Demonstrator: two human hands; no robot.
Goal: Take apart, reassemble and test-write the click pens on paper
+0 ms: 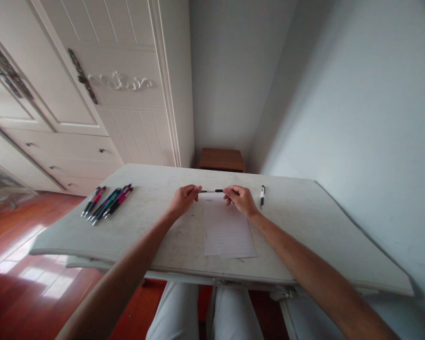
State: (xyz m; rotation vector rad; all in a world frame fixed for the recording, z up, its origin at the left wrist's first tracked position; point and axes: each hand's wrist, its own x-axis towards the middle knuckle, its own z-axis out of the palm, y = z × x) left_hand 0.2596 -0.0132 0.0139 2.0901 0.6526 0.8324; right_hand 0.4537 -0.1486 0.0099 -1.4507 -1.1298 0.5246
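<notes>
My left hand [184, 199] and my right hand [239, 199] hold one dark pen [211, 191] between them, each pinching an end. The pen lies level just above the top edge of a lined sheet of paper [226, 230] on the white table [304, 226]. Both hands are closed in a pinch. A white and black pen [262, 195] lies on the table just right of my right hand.
Several pens with pink, green and black barrels [107, 203] lie in a row near the table's left edge. A white wardrobe [92, 94] stands to the left, a brown bedside cabinet [222, 159] beyond the table, a grey wall on the right.
</notes>
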